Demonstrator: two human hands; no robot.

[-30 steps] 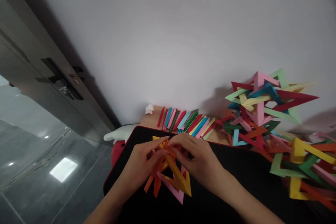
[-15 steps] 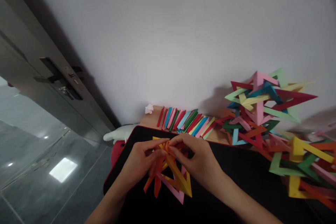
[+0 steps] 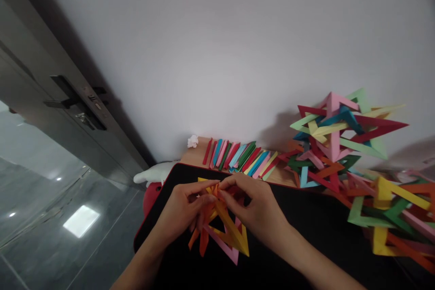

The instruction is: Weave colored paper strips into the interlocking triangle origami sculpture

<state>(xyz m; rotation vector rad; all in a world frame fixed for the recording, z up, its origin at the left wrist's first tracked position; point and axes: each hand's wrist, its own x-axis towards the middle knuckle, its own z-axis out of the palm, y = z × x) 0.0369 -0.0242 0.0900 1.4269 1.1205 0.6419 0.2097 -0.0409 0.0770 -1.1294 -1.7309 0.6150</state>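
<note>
Evidently, both grips are closed down to narrow pinches: the left hand (image 3: 180,208) and the right hand (image 3: 261,201) meet fingertip to fingertip on the orange paper at the top of a paper model (image 3: 234,229). Exactly which fold lies between the fingertips is too small to tell. The model is held above the black mat (image 3: 326,235), towards the mat's far-left corner, its lower points hanging between the wrists.

As for progress, yellow and pink pieces of the model already cross one another as open, pointed frames, so part of the weaving looks done. Two orange ends (image 3: 203,241) hang down on the left and seem unjoined, so the orange section appears to be the unfinished part; the fingers hide much of it.

Past the mat's red far edge, a row of folded strips (image 3: 239,156) in many colours lies on the table (image 3: 194,157), apparently unused. A crumpled white paper (image 3: 192,141) sits at the row's left end, by the wall. Off to the right stand assembled star models (image 3: 335,140), complete as far as they show, with another cluster (image 3: 382,197) nearer the right edge.
</note>
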